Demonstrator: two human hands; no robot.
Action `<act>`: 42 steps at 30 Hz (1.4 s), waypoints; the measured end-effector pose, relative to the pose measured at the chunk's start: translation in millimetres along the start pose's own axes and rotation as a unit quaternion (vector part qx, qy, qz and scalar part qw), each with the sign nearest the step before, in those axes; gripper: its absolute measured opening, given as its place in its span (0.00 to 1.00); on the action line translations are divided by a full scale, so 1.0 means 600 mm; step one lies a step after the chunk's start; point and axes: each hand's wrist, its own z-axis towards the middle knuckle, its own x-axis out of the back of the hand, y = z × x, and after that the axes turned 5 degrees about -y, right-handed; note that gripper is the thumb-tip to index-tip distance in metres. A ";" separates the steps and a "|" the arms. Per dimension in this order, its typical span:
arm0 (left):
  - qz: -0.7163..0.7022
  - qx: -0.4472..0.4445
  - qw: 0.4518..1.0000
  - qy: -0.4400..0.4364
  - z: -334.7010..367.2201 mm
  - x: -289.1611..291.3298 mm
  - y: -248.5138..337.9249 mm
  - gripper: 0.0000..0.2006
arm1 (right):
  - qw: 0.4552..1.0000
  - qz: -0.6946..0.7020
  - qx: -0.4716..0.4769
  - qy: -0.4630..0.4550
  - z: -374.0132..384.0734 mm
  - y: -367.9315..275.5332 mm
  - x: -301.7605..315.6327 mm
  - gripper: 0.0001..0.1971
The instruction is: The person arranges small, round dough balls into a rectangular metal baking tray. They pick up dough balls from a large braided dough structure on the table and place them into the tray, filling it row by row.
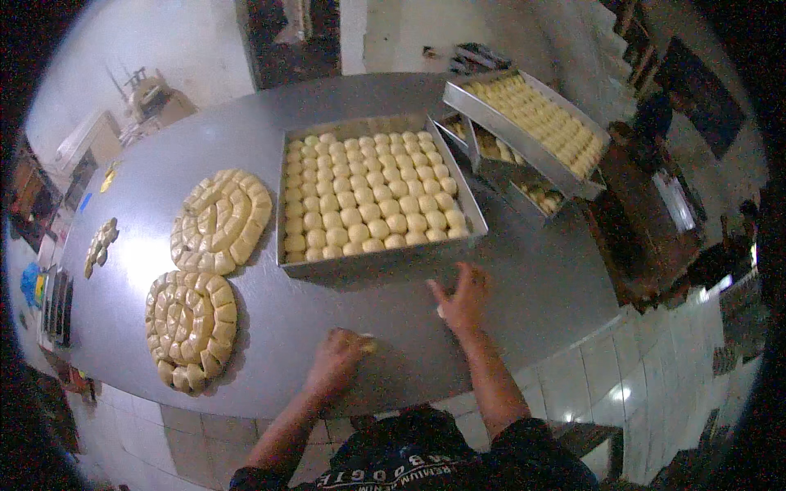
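Observation:
My left hand (334, 362) is low over the steel table, its fingers curled round a small piece of dough (368, 345) that shows at the fingertips. To its right and farther forward is my right hand (465, 303), thumb and fingers spread apart. A small pale bit (440, 312), perhaps dough, shows at the edge of that palm; the rest of it is hidden. Just beyond both hands stands a square metal tray (377, 264) filled with rows of round dough balls (368, 196).
Two coils of cut dough, a far one (219, 221) and a near one (190, 327), lie on the table (278, 352) at left, with a smaller dough cluster (101, 245) beyond. Stacked at the back right are several trays, the top one (528, 123) tilted and full of dough balls.

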 end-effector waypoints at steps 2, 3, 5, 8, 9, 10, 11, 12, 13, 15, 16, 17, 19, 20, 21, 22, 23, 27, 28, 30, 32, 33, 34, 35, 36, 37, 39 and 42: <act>0.045 0.104 0.993 0.045 -0.060 0.007 -0.061 0.13 | 0.985 0.104 0.019 -0.134 -0.044 -0.069 0.014 0.15; -0.145 0.200 0.961 0.125 -0.091 0.037 -0.061 0.12 | 0.975 0.155 0.060 -0.145 -0.066 -0.047 0.011 0.15; -0.410 0.287 0.810 0.305 -0.152 0.096 -0.045 0.09 | 0.979 0.130 0.118 -0.102 -0.106 0.032 0.025 0.15; -0.505 0.247 0.743 0.363 -0.193 0.116 -0.023 0.07 | 0.994 -0.094 0.012 0.056 -0.025 0.095 0.030 0.13; -0.515 0.218 0.752 0.349 -0.189 0.114 -0.014 0.08 | 0.994 -0.046 -0.063 0.075 0.018 0.094 0.017 0.13; -0.511 0.236 0.770 0.301 -0.175 0.101 -0.007 0.09 | 0.993 -0.024 -0.078 0.081 0.032 0.081 -0.001 0.13; -0.498 0.256 0.787 0.257 -0.163 0.089 -0.001 0.10 | 0.992 0.007 -0.091 0.085 0.034 0.067 -0.024 0.14; -0.480 0.281 0.802 0.220 -0.164 0.087 -0.003 0.11 | 0.998 0.025 -0.020 0.048 -0.002 0.048 -0.032 0.13; -0.464 0.336 0.787 0.229 -0.184 0.090 -0.014 0.10 | 0.997 0.048 0.055 0.016 -0.050 0.015 -0.036 0.13; -0.535 0.256 0.758 0.272 -0.213 0.101 -0.015 0.16 | 0.995 0.027 0.090 0.018 -0.066 0.022 -0.016 0.12; -0.566 0.219 0.739 0.292 -0.223 0.112 -0.012 0.19 | 0.998 -0.005 0.052 0.038 -0.054 0.069 0.006 0.11; -0.616 0.249 0.650 0.368 -0.221 0.115 0.011 0.26 | 0.998 -0.044 0.008 0.052 -0.044 0.104 0.024 0.10; -0.555 0.265 0.747 0.252 -0.176 0.106 0.018 0.25 | 0.984 -0.060 -0.064 0.153 0.029 0.164 0.017 0.09; -0.519 0.270 0.787 0.197 -0.154 0.097 0.019 0.25 | 0.989 -0.021 -0.077 0.125 0.027 0.149 0.007 0.09; -0.546 0.274 0.771 0.179 -0.132 0.085 0.016 0.20 | 0.991 0.022 -0.089 0.100 0.030 0.120 -0.007 0.08; -0.477 0.279 0.814 0.179 -0.121 0.084 0.023 0.18 | 0.990 0.070 -0.096 0.075 0.030 0.103 -0.019 0.08; -0.406 0.281 0.849 0.187 -0.112 0.088 0.031 0.16 | 0.993 0.088 -0.036 0.063 0.008 0.097 -0.013 0.09; -0.498 0.274 0.776 0.273 -0.056 0.096 0.010 0.07 | 0.996 0.008 -0.018 0.091 -0.002 0.171 0.015 0.09; -0.550 0.273 0.736 0.285 -0.030 0.091 0.010 0.07 | 0.989 -0.053 -0.071 0.114 0.012 0.200 0.020 0.10; -0.529 0.276 0.761 0.254 0.005 0.075 0.016 0.10 | 0.996 -0.045 -0.065 0.030 0.014 0.167 0.015 0.12; -0.561 0.278 0.730 0.275 0.018 0.083 0.011 0.11 | 1.000 -0.013 -0.004 -0.017 -0.013 0.106 0.022 0.15; -0.534 0.291 0.742 0.281 0.005 0.091 -0.012 0.12 | 0.999 0.008 0.046 -0.019 -0.043 0.103 0.051 0.17; -0.550 0.274 0.737 0.280 0.003 0.106 -0.023 0.11 | 0.997 0.041 0.007 -0.058 -0.050 0.124 0.081 0.19; -0.567 0.259 0.732 0.276 -0.002 0.119 -0.034 0.11 | 0.992 0.070 -0.035 -0.100 -0.039 0.149 0.108 0.20; -0.579 0.245 0.728 0.272 -0.008 0.124 -0.036 0.10 | 0.969 0.179 -0.101 -0.138 -0.013 0.174 0.122 0.20; -0.499 0.287 0.769 0.279 0.004 0.128 -0.016 0.10 | 0.929 0.278 -0.170 -0.176 0.018 0.183 0.130 0.19; -0.457 0.294 0.774 0.326 0.000 0.127 0.025 0.12 | 0.854 0.517 -0.046 -0.048 0.110 0.136 0.163 0.16; -0.519 0.305 0.715 0.355 -0.041 0.126 0.017 0.13 | 0.799 0.535 0.113 0.252 0.286 -0.008 0.201 0.15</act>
